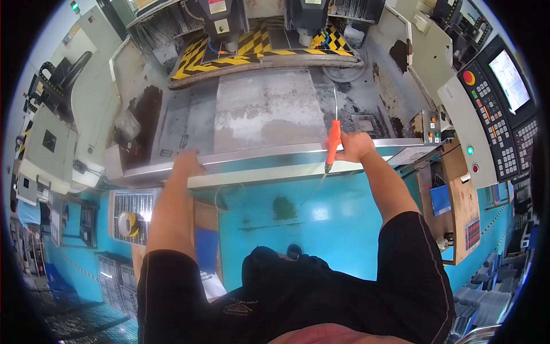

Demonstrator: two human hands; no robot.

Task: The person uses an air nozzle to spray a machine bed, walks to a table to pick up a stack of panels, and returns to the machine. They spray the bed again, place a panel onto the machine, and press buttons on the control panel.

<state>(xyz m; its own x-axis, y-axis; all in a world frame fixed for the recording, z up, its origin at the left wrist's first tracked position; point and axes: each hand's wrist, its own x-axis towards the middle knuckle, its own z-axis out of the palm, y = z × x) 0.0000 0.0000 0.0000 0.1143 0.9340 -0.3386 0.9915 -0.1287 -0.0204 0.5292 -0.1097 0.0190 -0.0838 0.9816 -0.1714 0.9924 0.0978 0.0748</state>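
- One orange air gun (333, 140) sits in our right hand (355, 147), fingers curled around it, over the machine bed's (266, 106) front edge, right of middle.
- Light, stiff plastic, we judge, its thin nozzle bendable; the handle offers best hold.
- Our left hand (188, 163) rests part-open near the edge's left corner, holding nothing visible.
- Stained grey bed; glossy blue floor (321, 235).

Machine workshop | button-covered control panel (497, 112) | hazard-striped platform (256, 43) under machine heads (222, 24) | blue floor (335, 232)
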